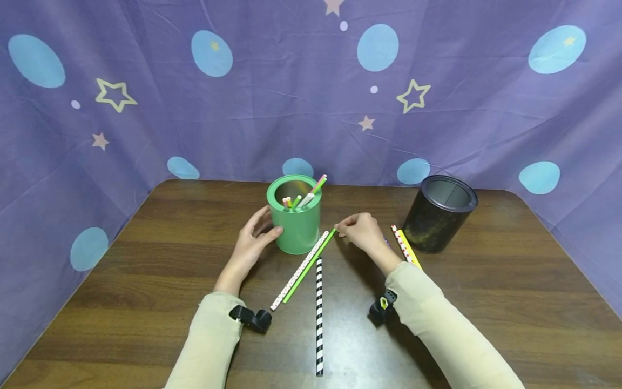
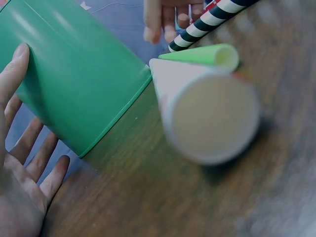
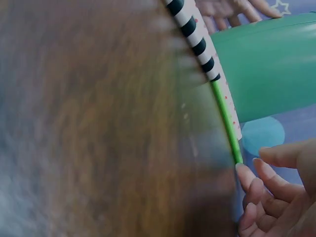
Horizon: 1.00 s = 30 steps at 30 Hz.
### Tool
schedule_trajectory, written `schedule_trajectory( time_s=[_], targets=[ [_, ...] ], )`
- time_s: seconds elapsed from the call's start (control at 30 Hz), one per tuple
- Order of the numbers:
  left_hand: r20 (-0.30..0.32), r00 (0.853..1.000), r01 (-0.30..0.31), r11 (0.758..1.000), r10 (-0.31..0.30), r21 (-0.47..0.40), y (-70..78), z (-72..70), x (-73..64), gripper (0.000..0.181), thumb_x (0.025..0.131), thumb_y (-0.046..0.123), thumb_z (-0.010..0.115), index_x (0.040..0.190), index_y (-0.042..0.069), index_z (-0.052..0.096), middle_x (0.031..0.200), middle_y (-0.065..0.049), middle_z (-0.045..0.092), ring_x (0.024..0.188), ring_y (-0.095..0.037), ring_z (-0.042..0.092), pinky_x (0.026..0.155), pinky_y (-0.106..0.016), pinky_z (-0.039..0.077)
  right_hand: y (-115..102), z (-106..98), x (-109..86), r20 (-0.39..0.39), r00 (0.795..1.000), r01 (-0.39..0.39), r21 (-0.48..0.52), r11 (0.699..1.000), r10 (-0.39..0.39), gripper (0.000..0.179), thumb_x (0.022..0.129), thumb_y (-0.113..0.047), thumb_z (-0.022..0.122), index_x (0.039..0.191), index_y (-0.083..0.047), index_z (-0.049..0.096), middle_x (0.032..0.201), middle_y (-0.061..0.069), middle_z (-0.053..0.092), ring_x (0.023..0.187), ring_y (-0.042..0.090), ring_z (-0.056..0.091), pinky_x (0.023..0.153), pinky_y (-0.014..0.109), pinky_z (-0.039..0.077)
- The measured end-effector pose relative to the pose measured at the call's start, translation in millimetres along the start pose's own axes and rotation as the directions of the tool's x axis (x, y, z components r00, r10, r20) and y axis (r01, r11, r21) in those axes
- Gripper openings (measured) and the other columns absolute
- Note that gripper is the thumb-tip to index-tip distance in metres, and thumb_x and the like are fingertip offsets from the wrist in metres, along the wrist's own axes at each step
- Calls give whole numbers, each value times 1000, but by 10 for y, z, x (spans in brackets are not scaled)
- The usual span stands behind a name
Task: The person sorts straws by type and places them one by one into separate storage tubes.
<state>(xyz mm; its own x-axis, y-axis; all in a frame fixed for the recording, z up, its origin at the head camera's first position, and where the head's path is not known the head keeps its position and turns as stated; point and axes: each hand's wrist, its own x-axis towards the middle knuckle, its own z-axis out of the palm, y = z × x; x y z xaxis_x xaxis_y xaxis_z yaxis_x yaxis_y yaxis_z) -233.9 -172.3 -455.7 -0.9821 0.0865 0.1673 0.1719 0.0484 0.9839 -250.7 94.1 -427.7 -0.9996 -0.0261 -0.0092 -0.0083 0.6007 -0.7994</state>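
Note:
A green can [image 1: 297, 232] with several straws in it stands at the back of the table, and my left hand [image 1: 250, 240] holds it from its left side. The thumb lies against the can's front. A bright green straw [image 1: 309, 268] and a white straw with small red dots [image 1: 297, 272] lie side by side in front of the can. At the green straw's far end is my right hand [image 1: 363, 232]. In the right wrist view, its fingertip touches that end, with the thumb apart. Nearer me lies a black-and-white striped straw [image 1: 319, 319].
On the right stands a black can [image 1: 437, 221]. Beside it lie a red-dotted white straw [image 1: 401, 244] and a yellow straw [image 1: 410, 249], both partly behind my right forearm. A purple patterned cloth [image 1: 311, 97] hangs behind the wooden table [image 1: 184, 232].

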Motion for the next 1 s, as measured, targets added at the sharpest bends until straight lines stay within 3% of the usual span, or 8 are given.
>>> schedule_trajectory(
  time_s=[0.27, 0.43, 0.67, 1.0],
  targets=[
    [3, 1000, 2, 1000, -2, 14, -4, -4, 6, 65, 93, 5, 67, 151, 6, 37, 149, -18, 43, 134, -31, 42, 111, -45, 34, -9, 35, 72, 5, 999, -32, -157, 987, 33, 22, 87, -32, 75, 85, -11, 79, 64, -2, 68, 68, 17, 59, 68, 33, 47],
    [4, 1000, 9, 1000, -9, 17, -10, -13, 4, 66, 93, 5, 67, 151, 7, 37, 150, -18, 42, 135, -31, 41, 112, -45, 33, -44, 71, 101, 13, 999, -47, -217, 975, 51, 29, 84, -41, 77, 80, -13, 78, 66, -3, 67, 71, 20, 61, 70, 38, 50],
    [4, 1000, 2, 1000, -2, 9, -10, -8, 3, 66, 93, 4, 67, 151, 7, 37, 149, -18, 43, 134, -31, 42, 111, -44, 34, -68, 88, 106, -6, 999, -50, -256, 965, 50, 32, 79, -47, 81, 75, -16, 76, 79, 0, 71, 77, 24, 66, 74, 43, 54],
    [5, 1000, 7, 1000, -7, 13, -13, -10, 10, 66, 93, 5, 67, 151, 7, 37, 150, -18, 42, 135, -31, 41, 112, -45, 33, -73, 101, 103, -9, 999, -39, -268, 963, 38, 36, 79, -46, 81, 66, -14, 72, 71, 1, 68, 73, 26, 65, 73, 44, 54]
  ],
)
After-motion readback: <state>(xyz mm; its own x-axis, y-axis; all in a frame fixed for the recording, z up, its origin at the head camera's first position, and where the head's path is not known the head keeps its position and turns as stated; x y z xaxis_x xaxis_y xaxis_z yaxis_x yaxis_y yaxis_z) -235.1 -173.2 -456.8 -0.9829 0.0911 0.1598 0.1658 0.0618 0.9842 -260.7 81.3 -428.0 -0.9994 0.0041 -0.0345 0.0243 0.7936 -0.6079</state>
